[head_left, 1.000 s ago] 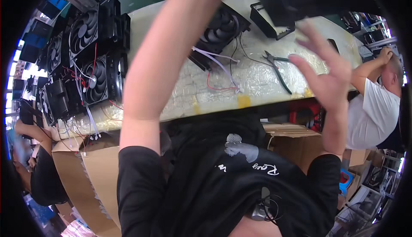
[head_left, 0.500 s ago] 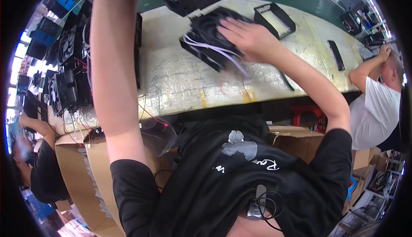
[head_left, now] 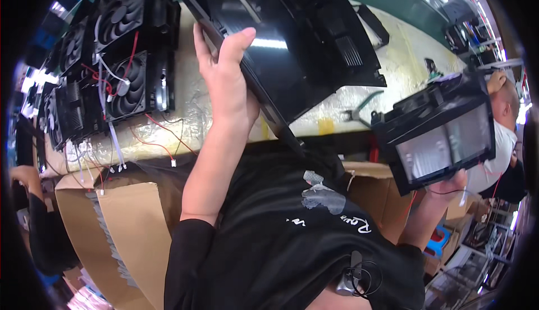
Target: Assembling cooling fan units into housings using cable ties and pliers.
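Note:
My left hand (head_left: 227, 80) is closed round the edge of a large black plastic housing (head_left: 275, 68), thumb on its glossy inner face. The housing is tilted over the middle of the table. Off to the right, my right hand (head_left: 449, 183) grips the lower edge of a black frame-like unit (head_left: 441, 141) with two glassy rectangular panes. Thin red and white wires hang from that unit. Its underside and most of my right fingers are hidden. Between the two pieces, a pair of pliers (head_left: 359, 112) with green handles lies on the table.
Several black fan units (head_left: 120, 21) with red and white wires stand at the table's left. The table (head_left: 393, 91) is covered in wrinkled clear film. Open cardboard boxes (head_left: 132, 220) stand below its near edge. A person in a white shirt (head_left: 502, 147) sits at the right.
My left hand has come down and nearer, bringing the housing over the table's middle. My right hand has moved from the black fan unit on the table to the right, now holding the paned unit.

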Available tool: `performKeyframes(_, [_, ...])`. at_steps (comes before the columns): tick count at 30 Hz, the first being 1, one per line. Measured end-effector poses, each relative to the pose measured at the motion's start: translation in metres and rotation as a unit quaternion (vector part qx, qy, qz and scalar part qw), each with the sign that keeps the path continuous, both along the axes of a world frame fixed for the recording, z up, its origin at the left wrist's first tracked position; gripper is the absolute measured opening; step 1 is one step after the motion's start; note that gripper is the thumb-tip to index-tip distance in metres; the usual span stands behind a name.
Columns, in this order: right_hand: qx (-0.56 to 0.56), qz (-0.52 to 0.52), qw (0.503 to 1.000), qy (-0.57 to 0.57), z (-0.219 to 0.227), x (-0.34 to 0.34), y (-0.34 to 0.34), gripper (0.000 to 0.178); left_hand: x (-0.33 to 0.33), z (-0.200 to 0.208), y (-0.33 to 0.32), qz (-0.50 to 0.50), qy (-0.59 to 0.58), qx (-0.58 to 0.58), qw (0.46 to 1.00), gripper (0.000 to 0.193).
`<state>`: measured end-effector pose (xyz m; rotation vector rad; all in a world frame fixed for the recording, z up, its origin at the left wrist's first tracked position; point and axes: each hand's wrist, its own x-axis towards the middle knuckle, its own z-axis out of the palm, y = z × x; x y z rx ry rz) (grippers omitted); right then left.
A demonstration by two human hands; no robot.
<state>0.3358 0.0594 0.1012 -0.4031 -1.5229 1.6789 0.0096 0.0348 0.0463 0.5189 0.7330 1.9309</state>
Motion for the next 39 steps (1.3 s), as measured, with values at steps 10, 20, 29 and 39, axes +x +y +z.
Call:
performKeyframes(10, [-0.374,-0.166,0.901,0.145,-0.026,-0.057,-0.083,0.047,-0.016,-0.040,0.004,-0.128,-0.048,-0.192,0.972,0.098])
performKeyframes(20, [-0.530,-0.080,0.792,0.293,-0.045,-0.111,-0.054,0.041,-0.026,-0.028,-0.008,-0.153,-0.026,-0.110,0.982,0.083])
performKeyframes(29, [-0.437,-0.240,0.861,0.104,-0.076,-0.125,-0.030,0.067,-0.020,-0.033,-0.014,-0.116,-0.054,-0.141,0.982,0.077])
performKeyframes(39, [-0.450,-0.204,0.861,0.119,-0.088,-0.119,-0.026,0.066,-0.008,-0.034,-0.018,-0.066,0.013,-0.174,0.983,0.080])
